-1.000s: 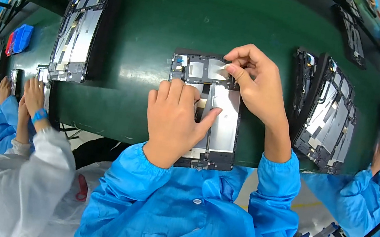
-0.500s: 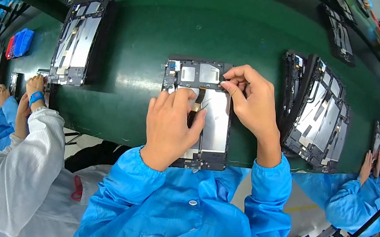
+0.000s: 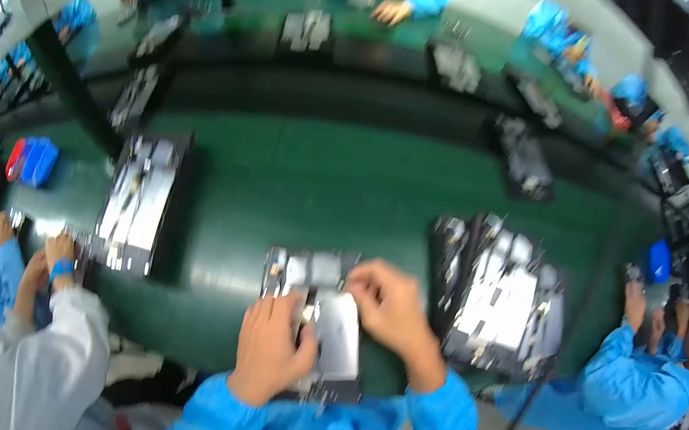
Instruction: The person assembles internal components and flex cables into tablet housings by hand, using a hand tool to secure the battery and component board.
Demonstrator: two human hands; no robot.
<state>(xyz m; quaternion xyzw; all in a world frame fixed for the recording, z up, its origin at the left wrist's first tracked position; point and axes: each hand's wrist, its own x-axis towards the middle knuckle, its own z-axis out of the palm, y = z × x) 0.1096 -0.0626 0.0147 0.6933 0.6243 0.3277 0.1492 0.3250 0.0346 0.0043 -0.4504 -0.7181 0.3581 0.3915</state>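
An opened tablet (image 3: 287, 271) with its inner parts showing lies on the green table in front of me. My left hand (image 3: 271, 353) rests over its left middle, fingers stretched forward and thumb apart. At the tablet's upper right edge, my right hand (image 3: 391, 309) has thumb and fingertips pinched together; what they hold is too blurred to make out. A bright silver panel (image 3: 337, 341) with a rounded upper corner shows between my hands. Whether it lies flat or is lifted I cannot tell. My left hand covers part of the tablet.
Stacked opened tablets (image 3: 494, 304) lean together on the right; another stack (image 3: 136, 207) stands on the left. Beyond it is a blue bin (image 3: 39, 162). More tablets (image 3: 307, 31) lie across a dark strip. Co-workers sit on both sides and opposite; a black pole (image 3: 70, 83) rises at left.
The view has tilted up, so my hands and the tablet sit lower and the far side shows. The silver panel looks brighter and broader beside my right fingertips.
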